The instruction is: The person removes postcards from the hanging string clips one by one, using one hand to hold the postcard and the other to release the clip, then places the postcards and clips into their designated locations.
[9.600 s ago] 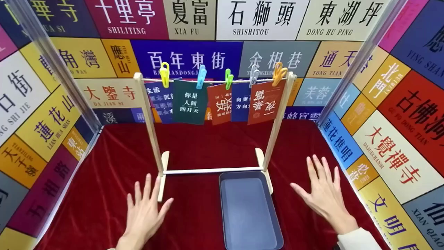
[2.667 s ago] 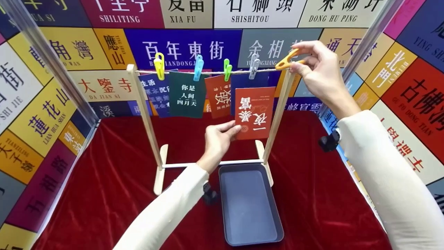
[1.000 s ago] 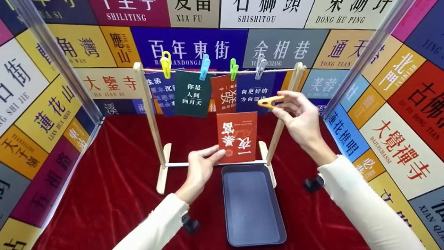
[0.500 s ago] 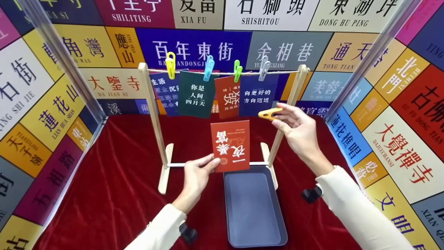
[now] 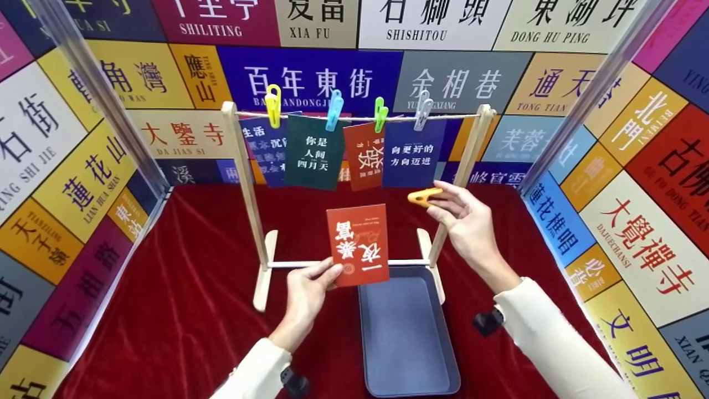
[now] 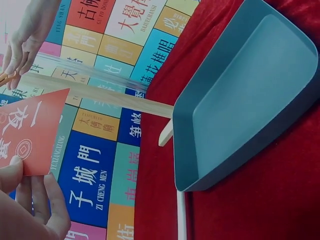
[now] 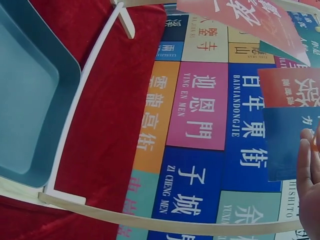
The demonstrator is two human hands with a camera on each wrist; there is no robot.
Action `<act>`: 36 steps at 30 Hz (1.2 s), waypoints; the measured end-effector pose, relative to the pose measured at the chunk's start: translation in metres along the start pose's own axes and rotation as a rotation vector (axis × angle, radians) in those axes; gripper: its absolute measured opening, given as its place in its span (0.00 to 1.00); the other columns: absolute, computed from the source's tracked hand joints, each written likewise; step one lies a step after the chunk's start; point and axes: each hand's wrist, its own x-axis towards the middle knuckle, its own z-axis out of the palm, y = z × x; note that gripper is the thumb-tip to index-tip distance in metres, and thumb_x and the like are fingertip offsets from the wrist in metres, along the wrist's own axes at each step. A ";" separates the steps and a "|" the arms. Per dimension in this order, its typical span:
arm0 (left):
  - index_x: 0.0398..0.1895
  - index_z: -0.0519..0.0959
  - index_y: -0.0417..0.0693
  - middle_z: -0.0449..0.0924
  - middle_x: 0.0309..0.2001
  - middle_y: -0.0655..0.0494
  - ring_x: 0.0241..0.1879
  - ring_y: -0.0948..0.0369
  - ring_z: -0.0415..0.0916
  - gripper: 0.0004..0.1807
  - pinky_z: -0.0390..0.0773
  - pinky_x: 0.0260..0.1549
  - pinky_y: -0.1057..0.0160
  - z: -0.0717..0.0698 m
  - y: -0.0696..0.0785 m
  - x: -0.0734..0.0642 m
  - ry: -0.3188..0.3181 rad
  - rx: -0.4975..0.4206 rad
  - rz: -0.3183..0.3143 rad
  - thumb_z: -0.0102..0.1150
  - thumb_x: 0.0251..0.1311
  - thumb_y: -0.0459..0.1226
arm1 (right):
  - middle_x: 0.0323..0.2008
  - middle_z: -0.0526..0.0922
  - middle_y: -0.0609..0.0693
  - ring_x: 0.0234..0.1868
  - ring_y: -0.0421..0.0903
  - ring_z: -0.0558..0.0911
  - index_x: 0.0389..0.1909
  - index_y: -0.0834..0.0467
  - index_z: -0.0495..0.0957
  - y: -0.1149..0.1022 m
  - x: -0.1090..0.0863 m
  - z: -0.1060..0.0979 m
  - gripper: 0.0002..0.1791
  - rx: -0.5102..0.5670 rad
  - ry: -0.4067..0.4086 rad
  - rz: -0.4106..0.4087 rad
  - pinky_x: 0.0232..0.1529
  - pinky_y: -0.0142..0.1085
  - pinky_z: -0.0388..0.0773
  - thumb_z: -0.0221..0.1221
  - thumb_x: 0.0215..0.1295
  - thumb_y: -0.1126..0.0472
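Red cloth-covered surface, lettered panels behind and along both sides.

Left grip: thumb and fingers closed in a pinch on the near left corner of a red card; card upright, slightly tilted, off the line. Right grip: fingertips pinching an orange clip, gap about the clip's thickness; clip apart from both line and card.

Done, as judged from layout: one card and its clip free of the line. Left: card and clip both in hand, neither set down. Four cards hang pegged, from left: purple, green, second red, blue. No card seen in the tray.

Edges: tray walls are raised all round; far end just beside the stand's bottom bar, far right corner by the right foot. In the head view the card's lower edge overlaps the tray's far left corner; left wrist view shows card and tray apart.

Room: bare cloth lies left of the tray, also right toward the side panels. Tightest, probably, for the right grip: near the right post; contact there cannot be told.
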 end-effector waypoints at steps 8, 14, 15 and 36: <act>0.53 0.80 0.28 0.83 0.49 0.31 0.31 0.72 0.83 0.19 0.87 0.32 0.70 -0.013 -0.013 -0.002 0.017 0.008 -0.006 0.67 0.59 0.28 | 0.49 0.86 0.59 0.46 0.38 0.87 0.63 0.64 0.76 0.016 -0.008 0.002 0.28 -0.035 -0.006 0.010 0.48 0.28 0.86 0.64 0.60 0.77; 0.53 0.80 0.28 0.83 0.48 0.32 0.31 0.71 0.83 0.19 0.87 0.31 0.70 -0.025 -0.025 -0.004 0.047 0.001 -0.032 0.67 0.59 0.28 | 0.50 0.83 0.65 0.45 0.35 0.86 0.62 0.68 0.74 0.026 -0.013 0.007 0.26 -0.039 -0.027 0.029 0.48 0.28 0.86 0.62 0.61 0.78; 0.53 0.80 0.28 0.84 0.47 0.32 0.31 0.71 0.83 0.19 0.87 0.31 0.71 -0.026 -0.026 -0.005 0.048 0.001 -0.038 0.67 0.60 0.28 | 0.50 0.83 0.65 0.45 0.35 0.86 0.62 0.68 0.73 0.028 -0.014 0.008 0.26 -0.038 -0.027 0.035 0.48 0.27 0.86 0.62 0.61 0.78; 0.52 0.81 0.28 0.86 0.44 0.35 0.29 0.71 0.83 0.20 0.86 0.29 0.71 -0.054 -0.065 -0.010 0.065 0.039 -0.119 0.69 0.58 0.30 | 0.42 0.85 0.65 0.38 0.34 0.84 0.57 0.65 0.79 0.075 -0.036 0.006 0.22 -0.154 -0.030 0.049 0.37 0.21 0.80 0.64 0.61 0.75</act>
